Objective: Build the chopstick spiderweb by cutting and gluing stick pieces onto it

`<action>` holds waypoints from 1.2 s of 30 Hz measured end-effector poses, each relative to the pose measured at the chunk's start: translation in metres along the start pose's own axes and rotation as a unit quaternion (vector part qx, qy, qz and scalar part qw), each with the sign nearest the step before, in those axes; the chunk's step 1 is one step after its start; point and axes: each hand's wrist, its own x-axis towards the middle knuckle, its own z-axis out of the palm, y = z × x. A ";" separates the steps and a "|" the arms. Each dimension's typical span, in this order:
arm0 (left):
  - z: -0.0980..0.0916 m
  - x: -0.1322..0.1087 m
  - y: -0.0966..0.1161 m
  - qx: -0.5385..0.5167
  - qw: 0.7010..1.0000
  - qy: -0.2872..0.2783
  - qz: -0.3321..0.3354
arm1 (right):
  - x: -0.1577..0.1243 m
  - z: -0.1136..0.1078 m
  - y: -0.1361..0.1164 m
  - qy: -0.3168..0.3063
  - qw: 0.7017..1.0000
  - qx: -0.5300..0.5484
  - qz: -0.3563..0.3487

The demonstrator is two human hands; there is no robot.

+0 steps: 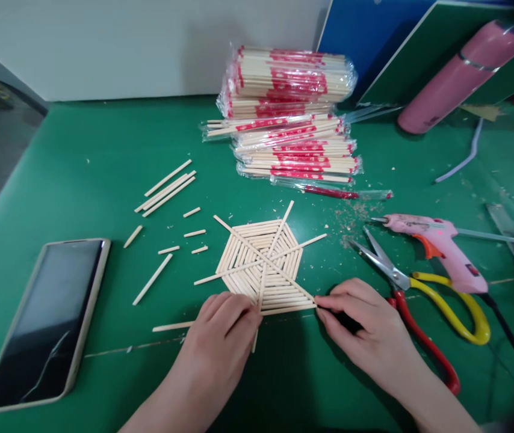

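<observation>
A web-shaped hexagon of wooden sticks (244, 267) lies flat on the green table, its crossed spokes reaching past the nested rows. Along its near edge runs a long wooden stick (289, 310). My left hand (221, 334) is closed on this stick at the near left corner, its fingertips hiding part of the stick and a spoke. The stick's left end sticks out beyond the hand. At the near right corner, thumb and fingers of my right hand (368, 331) pinch the stick's other end beside a spoke tip.
Cut stick pieces (169, 193) and a phone (44, 325) lie left. Wrapped chopstick packs (293, 78) are piled at the back. To the right are scissors (395, 273), a pink glue gun (442, 240) with a cord, and a pink bottle (462, 78) leaning against boards.
</observation>
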 end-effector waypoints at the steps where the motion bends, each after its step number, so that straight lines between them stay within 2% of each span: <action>1: -0.001 0.001 0.001 -0.009 1.000 0.000 -0.005 | 0.000 0.000 0.000 0.002 1.000 -0.003 -0.001; 9: -0.014 0.013 0.009 -0.056 0.997 -0.025 -0.047 | 0.000 -0.001 -0.002 0.004 1.000 -0.011 -0.010; 12: -0.012 0.010 0.008 -0.050 0.997 -0.038 -0.045 | 0.000 -0.001 -0.002 0.005 1.000 -0.013 -0.009; 16: -0.008 0.005 0.004 -0.042 0.998 -0.022 -0.041 | 0.000 0.000 -0.002 0.008 1.000 -0.011 -0.005; 26: -0.012 0.008 0.005 -0.005 0.998 -0.052 -0.045 | -0.002 0.000 0.000 0.001 1.000 -0.004 0.000; 36: -0.012 0.008 0.005 -0.019 0.998 -0.052 -0.045 | -0.001 0.000 0.001 -0.001 1.000 -0.003 -0.001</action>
